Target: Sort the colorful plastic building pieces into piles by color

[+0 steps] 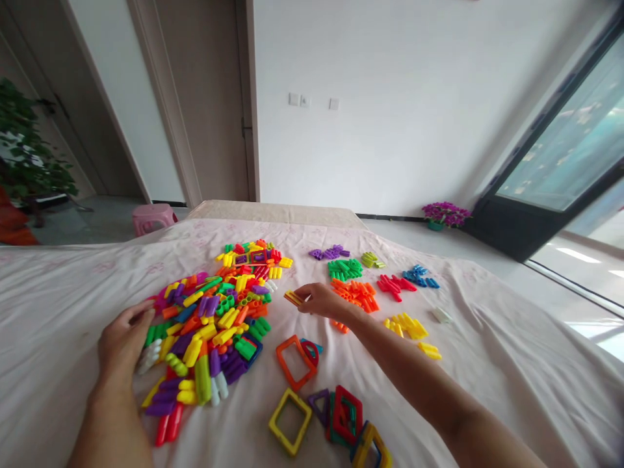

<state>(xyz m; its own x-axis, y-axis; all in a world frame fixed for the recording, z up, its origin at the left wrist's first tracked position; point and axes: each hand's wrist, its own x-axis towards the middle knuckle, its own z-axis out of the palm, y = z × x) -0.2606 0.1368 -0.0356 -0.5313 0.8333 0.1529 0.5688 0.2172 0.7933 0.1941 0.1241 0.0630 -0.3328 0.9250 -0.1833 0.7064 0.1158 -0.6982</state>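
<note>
My right hand [318, 300] is closed on a small, flat yellow magnetic tile [293, 298], seen nearly edge-on. It is over the cloth between the mixed pile and the sorted groups. My left hand [121, 338] is at the left edge of a mixed pile of colourful plastic tube pieces [209, 318]. Its fingers are curled in beside a magenta piece [158, 303], and what they grip, if anything, is hidden. Near me on the cloth lie open-framed tiles: an orange square [279, 357], a yellow square [277, 437] and a red one [359, 413].
Right of the pile are groups of orange [355, 294], green [345, 268], purple [331, 252], red [394, 285], blue [422, 275] and yellow [409, 325] tubes. A pale flowered cloth [511, 383] covers the surface. Beyond stand a pink stool [153, 218] and potted flowers [444, 213].
</note>
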